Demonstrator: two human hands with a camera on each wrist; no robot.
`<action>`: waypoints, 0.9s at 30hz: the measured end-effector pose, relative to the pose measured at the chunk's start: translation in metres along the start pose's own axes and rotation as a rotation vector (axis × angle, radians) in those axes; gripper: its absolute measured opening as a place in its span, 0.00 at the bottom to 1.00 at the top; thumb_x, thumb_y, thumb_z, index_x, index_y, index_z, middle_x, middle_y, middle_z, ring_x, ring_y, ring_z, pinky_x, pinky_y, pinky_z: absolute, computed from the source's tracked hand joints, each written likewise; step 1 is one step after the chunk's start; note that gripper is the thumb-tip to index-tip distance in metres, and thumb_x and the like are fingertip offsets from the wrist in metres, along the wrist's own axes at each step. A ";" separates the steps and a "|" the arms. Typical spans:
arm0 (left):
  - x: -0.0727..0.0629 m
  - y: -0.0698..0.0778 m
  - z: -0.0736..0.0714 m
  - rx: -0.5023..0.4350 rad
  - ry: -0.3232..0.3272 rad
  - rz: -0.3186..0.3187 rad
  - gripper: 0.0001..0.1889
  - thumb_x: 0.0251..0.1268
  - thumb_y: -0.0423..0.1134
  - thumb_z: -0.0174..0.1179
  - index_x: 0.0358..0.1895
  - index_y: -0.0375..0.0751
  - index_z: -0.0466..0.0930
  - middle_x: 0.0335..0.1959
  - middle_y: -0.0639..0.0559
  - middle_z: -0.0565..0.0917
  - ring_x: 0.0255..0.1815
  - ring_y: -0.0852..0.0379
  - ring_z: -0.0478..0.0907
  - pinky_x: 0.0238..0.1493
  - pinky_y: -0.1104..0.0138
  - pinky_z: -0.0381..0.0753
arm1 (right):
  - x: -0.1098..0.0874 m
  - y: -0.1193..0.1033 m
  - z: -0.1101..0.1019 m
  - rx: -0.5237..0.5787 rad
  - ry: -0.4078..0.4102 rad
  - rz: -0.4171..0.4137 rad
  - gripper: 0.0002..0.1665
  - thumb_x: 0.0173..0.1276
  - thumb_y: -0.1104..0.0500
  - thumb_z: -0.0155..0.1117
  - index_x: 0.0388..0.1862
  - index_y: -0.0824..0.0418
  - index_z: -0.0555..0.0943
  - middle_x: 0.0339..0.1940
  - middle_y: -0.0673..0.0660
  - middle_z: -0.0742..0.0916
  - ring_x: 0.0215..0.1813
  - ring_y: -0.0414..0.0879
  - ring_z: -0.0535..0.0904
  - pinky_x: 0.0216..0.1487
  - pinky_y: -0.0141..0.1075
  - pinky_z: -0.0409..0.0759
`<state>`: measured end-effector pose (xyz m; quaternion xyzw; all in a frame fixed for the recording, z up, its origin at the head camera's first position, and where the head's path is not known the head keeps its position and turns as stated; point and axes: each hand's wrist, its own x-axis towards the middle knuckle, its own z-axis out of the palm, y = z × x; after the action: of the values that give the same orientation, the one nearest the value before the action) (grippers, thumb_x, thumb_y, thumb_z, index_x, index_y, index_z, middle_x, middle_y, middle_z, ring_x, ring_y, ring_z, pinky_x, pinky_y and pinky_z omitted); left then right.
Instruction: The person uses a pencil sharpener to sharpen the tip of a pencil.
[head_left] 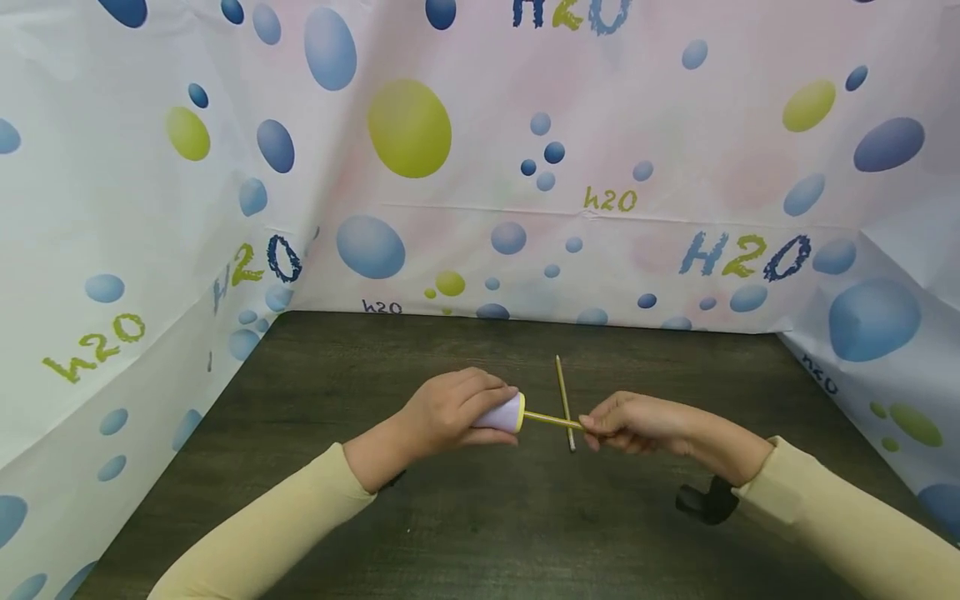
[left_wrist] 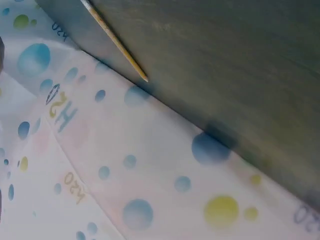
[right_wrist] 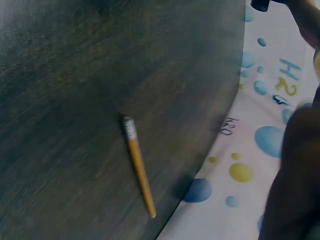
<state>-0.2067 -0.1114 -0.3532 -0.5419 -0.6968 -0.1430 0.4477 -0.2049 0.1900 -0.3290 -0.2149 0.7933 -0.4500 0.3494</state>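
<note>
In the head view my left hand grips a lavender cup-like cylinder with a yellow rim, tipped on its side with the rim facing right. Thumb and fingers of my right hand pinch one end of a yellow pencil. Its other end reaches the cylinder's rim; whether it goes inside, I cannot tell. A second pencil lies on the table, crossed by the held one in this view. That lying pencil also shows in the left wrist view, and its eraser end in the right wrist view.
The dark wooden table is bounded at the back and sides by white sheeting printed with bubbles and lettering. A black wrist device shows under my right wrist. A dark blurred shape fills the right wrist view's right edge.
</note>
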 end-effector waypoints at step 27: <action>0.001 0.009 0.001 -0.067 -0.062 -0.252 0.32 0.37 0.49 0.86 0.46 0.33 0.86 0.38 0.45 0.89 0.35 0.56 0.86 0.37 0.69 0.87 | -0.001 -0.006 0.005 -0.423 0.295 -0.308 0.29 0.83 0.43 0.50 0.30 0.60 0.84 0.13 0.42 0.71 0.16 0.33 0.56 0.20 0.29 0.55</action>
<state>-0.1993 -0.1064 -0.3555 -0.4688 -0.7677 -0.2043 0.3862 -0.2002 0.1846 -0.3254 -0.3329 0.8698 -0.3487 0.1053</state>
